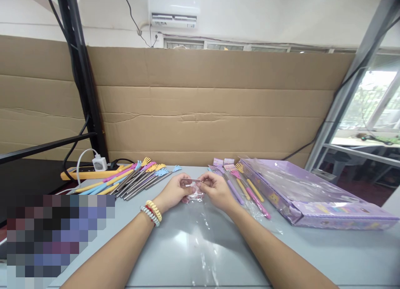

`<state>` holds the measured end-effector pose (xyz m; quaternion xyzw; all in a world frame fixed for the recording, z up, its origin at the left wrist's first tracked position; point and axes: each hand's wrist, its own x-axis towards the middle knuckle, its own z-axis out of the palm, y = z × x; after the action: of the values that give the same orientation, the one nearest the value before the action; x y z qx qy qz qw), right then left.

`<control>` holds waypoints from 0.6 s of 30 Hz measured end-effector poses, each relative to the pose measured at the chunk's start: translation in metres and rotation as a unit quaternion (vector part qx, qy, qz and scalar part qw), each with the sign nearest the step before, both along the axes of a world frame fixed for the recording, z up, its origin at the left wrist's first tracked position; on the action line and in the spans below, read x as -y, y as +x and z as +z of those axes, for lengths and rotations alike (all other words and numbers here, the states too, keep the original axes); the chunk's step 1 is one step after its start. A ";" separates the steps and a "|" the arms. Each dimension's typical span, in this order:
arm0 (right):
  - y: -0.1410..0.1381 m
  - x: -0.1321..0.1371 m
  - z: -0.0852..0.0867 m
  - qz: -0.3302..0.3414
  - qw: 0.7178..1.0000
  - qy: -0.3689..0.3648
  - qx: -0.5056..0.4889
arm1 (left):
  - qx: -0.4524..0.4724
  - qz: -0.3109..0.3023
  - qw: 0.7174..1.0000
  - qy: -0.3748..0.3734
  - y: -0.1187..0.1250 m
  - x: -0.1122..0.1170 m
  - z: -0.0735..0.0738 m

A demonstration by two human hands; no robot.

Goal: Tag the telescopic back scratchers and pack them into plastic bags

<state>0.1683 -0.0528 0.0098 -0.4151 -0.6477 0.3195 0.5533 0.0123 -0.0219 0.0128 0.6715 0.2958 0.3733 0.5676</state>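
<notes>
Both of my hands meet above the middle of the table. My left hand [175, 192], with coiled bands on its wrist, pinches one side of a clear plastic bag [196, 194]. The other side is pinched by my right hand [216, 190]. A thin flat edge shows between the fingertips, and the bag's long film trails down toward me. To the left lies a pile of back scratchers [140, 181] with metal rods and small blue, yellow and pink hand-shaped heads. Right of my right hand, several back scratchers with purple, yellow and pink handles [258, 202] lie beside clear film.
A purple printed box [340, 216] with clear film in it lies at the right. A yellow power strip [84, 173] with a white plug sits at the back left. Cardboard [215, 109] stands behind the grey table [168, 255], between metal posts.
</notes>
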 end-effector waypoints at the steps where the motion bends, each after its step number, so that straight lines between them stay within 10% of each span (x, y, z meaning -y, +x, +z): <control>1: 0.000 0.000 0.000 0.007 1.000 -0.008 -0.006 | 0.005 0.003 1.000 0.000 0.000 0.001 0.001; 18: 0.012 -0.006 0.008 -0.071 0.994 -0.021 -0.079 | -0.070 0.096 0.992 0.028 -0.005 -0.002 0.009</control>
<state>0.1800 -0.0470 0.0182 -0.4450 -0.5636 0.3244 0.6157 0.0075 -0.0200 0.0217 0.6800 0.3873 0.3869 0.4877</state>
